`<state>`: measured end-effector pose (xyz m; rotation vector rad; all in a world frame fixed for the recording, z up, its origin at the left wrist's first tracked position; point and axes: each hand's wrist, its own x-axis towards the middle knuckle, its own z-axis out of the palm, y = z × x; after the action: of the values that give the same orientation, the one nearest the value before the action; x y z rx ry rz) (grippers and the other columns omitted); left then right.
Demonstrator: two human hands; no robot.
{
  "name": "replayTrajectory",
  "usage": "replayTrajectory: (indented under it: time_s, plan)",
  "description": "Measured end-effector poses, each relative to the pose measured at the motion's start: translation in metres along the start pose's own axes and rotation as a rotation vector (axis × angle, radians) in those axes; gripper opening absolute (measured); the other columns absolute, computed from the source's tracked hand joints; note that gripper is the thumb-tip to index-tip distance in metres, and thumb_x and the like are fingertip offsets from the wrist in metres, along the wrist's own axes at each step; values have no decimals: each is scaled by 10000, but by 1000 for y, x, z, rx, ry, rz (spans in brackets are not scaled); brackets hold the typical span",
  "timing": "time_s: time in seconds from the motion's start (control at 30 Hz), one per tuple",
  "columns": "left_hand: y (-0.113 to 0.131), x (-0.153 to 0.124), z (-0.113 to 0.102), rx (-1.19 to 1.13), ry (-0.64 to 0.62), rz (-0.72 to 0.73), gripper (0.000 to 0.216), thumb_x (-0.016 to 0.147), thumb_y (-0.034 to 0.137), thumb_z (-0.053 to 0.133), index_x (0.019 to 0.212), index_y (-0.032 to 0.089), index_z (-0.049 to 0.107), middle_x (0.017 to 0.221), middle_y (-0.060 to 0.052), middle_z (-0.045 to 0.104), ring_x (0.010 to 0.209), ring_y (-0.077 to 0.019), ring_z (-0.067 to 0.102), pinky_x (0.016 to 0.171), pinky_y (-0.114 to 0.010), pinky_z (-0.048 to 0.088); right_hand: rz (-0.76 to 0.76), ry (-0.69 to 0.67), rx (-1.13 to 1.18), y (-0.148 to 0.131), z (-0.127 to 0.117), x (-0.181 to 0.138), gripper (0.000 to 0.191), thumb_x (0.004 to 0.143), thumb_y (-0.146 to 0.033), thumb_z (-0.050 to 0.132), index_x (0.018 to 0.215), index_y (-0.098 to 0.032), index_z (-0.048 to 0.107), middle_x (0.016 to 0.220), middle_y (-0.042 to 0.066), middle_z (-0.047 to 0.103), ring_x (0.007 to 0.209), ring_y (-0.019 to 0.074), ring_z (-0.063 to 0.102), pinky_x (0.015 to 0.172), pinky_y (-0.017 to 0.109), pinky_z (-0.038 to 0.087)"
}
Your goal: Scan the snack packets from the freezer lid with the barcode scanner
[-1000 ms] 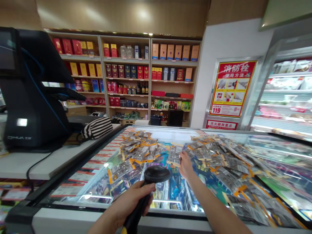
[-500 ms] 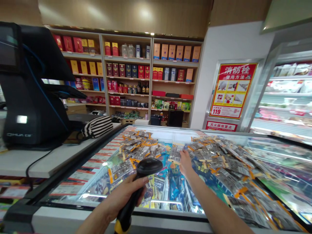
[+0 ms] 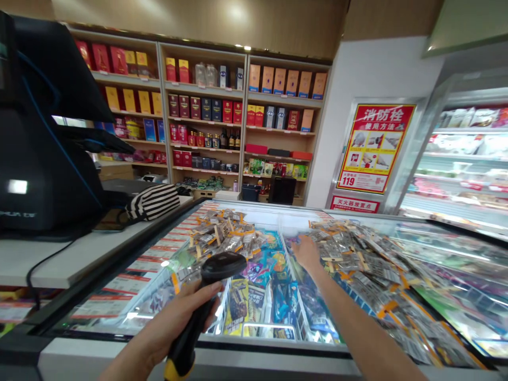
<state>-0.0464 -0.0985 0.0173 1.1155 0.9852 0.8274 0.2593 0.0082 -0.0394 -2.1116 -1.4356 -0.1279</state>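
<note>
My left hand is wrapped around the black and yellow handle of a barcode scanner, its head over the glass lid of a chest freezer. My right hand reaches out over the glass, beside the left edge of the right-hand pile of packets. No packet shows in it, and its fingers look apart, though part of them is hidden. These packets are small and clear with orange ends. A second pile of packets lies on the glass at the left, beyond the scanner.
Bagged frozen goods show through the glass. On the left counter stand a black checkout machine and a striped pouch. Shelves of boxes and bottles line the back wall; a lit display fridge is at the right.
The packet my right hand held over the middle is no longer in it, and that hand is slightly further right. My left hand and the scanner have shifted left as the view moved a little.
</note>
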Motion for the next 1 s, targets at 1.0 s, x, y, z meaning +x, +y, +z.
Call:
replayTrajectory:
  time_s: [1.0]
  plan:
    - [-15, 20, 29, 89, -291, 46, 230, 710, 372, 506, 667, 149, 470, 466, 41, 476, 392, -61, 409, 418, -203, 278, 345, -272, 911, -1, -14, -16, 189, 638, -302, 434, 777, -189, 495, 621, -19, 525, 504, 84, 484, 422, 173, 306]
